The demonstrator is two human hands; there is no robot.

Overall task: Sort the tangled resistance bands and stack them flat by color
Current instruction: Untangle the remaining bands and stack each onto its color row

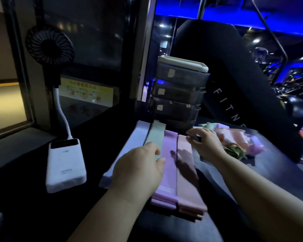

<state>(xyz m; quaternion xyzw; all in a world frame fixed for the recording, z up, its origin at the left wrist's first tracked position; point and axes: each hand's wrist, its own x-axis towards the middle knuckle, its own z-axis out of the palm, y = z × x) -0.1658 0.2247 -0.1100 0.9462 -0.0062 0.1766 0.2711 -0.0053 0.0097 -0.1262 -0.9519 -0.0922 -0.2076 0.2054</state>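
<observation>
Four flat stacks of bands are lying side by side in the middle of the counter (21,180), running from 6 toward 12 o'clock: a white stack (128,151) at the far left, then a green stack (154,135), a purple stack (168,172) and a pink stack (187,189), each touching its neighbour; the layered edges at the near ends of the purple and pink ones are showing several bands already laid down.

At about 2 o'clock from the stacks, a tangled pile (234,138) of pink, purple and green bands is still sitting loose on the counter, so the sorting is looking well advanced but not finished.

The left hand (138,172) is hovering over or resting on the green and purple stacks, its fingers (160,161) curving downward with the tips hidden, so I cannot tell whether they are pressing or gripping; the right hand (206,144) is sitting between the pink stack and the pile, its fingers (196,131) curled toward the thumb, and whether they are pinching anything is too blurred to tell.

Further out, a set of dark drawers (178,96) is standing at 12 o'clock, a white power bank (65,165) is lying at 9 o'clock, and a black fan (49,44) is standing at 11 o'clock.
</observation>
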